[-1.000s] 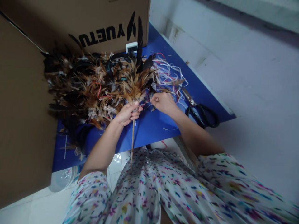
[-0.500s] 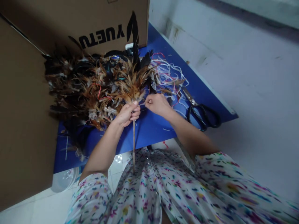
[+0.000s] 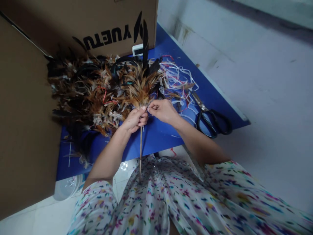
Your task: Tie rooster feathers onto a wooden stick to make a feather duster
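My left hand (image 3: 136,119) is closed around the upper part of a thin wooden stick (image 3: 141,147), whose lower end reaches down towards my clothing. Brown and black feathers (image 3: 140,86) fan out from the stick above that hand, with one long black feather standing tallest. Thumb and fingers of my right hand (image 3: 160,110) pinch a thin string close beside the left fingertips; the string is mostly hidden. To the left lies a big heap of brown, black and whitish feathers (image 3: 85,88) with bits of red string in it.
White and red strips (image 3: 178,76) lie tangled on the blue table (image 3: 161,137). Black-handled scissors (image 3: 212,122) rest at the right edge by the wall. Cardboard boxes (image 3: 102,19) stand behind and at the left. A small white device (image 3: 137,50) sits behind the feathers.
My right hand has moved left, from a gap away to right beside my left hand, shortening the visible string. The left hand keeps its grip, while the long black feather has swayed slightly.
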The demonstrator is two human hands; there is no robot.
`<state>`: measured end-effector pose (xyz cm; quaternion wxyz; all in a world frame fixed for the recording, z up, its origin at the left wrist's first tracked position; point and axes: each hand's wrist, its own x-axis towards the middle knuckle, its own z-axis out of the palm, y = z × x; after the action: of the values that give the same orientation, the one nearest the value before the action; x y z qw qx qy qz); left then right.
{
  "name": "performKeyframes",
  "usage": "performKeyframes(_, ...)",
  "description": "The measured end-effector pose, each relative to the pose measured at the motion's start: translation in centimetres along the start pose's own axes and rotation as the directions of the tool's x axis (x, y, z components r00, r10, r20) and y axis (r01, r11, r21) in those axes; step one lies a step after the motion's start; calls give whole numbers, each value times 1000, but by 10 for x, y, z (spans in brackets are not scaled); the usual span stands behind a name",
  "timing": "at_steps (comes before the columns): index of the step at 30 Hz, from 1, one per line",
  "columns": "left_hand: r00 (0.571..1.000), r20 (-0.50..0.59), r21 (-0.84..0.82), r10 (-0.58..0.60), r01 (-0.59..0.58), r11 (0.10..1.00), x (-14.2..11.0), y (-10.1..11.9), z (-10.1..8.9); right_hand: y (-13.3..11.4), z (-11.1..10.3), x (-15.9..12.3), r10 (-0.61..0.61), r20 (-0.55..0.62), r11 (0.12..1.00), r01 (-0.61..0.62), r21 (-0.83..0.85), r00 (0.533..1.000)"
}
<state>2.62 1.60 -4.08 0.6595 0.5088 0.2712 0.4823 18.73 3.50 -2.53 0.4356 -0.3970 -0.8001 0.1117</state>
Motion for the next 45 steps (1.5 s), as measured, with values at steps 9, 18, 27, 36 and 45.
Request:
performKeyframes(9, 999, -42, -6, 3, -3, 1000, 0, 1, 3, 0, -1, 0, 9, 8, 1000, -9, 16, 1000)
performKeyframes(18, 998, -60, 16, 36, -35, 999, 0, 1, 1, 3, -8, 0, 1, 26, 1000, -2, 20, 1000)
performKeyframes(27, 998, -58, 24, 32, -31, 999, -1, 2, 3, -1, -11, 1, -3, 41, 1000, 3, 23, 999)
performKeyframes(36, 998, -49, 43, -40, 42, 998, -2, -2, 6, -1, -12, 3, -50, 62, 998, 52, -29, 997)
performKeyframes(45, 994, 24, -35, -109, 110, 993, 0, -1, 0, -3, -13, 1, -76, 64, 996, 79, -47, 995)
